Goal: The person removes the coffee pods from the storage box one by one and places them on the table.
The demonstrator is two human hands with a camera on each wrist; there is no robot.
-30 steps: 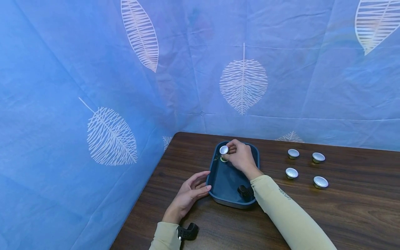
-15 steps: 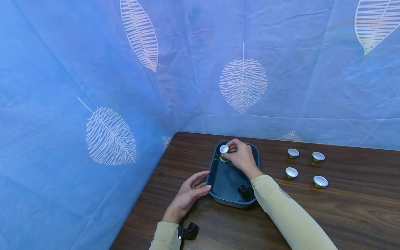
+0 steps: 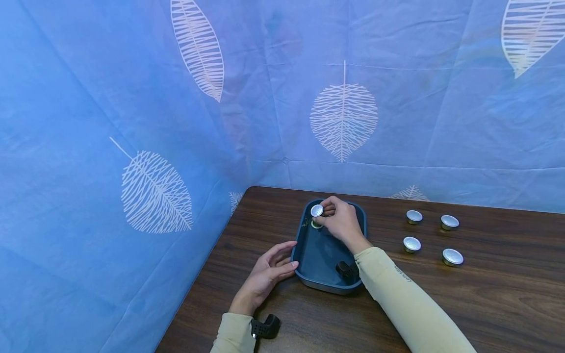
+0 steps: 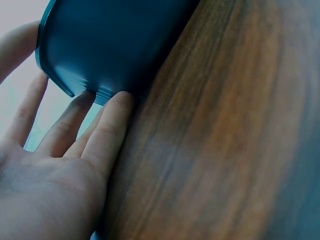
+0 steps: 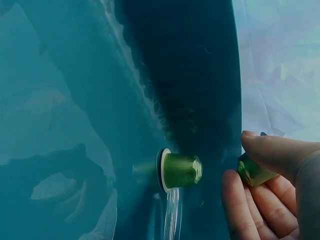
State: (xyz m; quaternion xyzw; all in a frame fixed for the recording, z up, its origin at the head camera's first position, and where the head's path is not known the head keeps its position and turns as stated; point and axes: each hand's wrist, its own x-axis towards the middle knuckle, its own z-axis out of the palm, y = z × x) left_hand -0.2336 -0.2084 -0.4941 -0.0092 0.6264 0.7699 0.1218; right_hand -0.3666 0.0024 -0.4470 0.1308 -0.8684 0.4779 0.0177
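Note:
My right hand point(image 3: 343, 224) pinches a small green coffee capsule point(image 5: 254, 172) between thumb and fingers, its silver lid facing up in the head view. It is held over the far left part of a dark blue tray point(image 3: 318, 260). Just below it, a second green capsule point(image 5: 182, 170) stands on the tray floor, rim down and narrow end up, apart from the held one. My left hand point(image 3: 265, 274) touches the tray's left side from outside, its fingers loosely extended. In the left wrist view, the fingertips point(image 4: 121, 100) rest against the tray's outer wall.
Several silver-lidded capsules stand on the brown wooden table point(image 3: 507, 274) to the right of the tray, among them a front right capsule point(image 3: 452, 257) and a back left capsule point(image 3: 414, 216). A blue leaf-patterned cloth point(image 3: 282, 98) hangs behind and left of the table.

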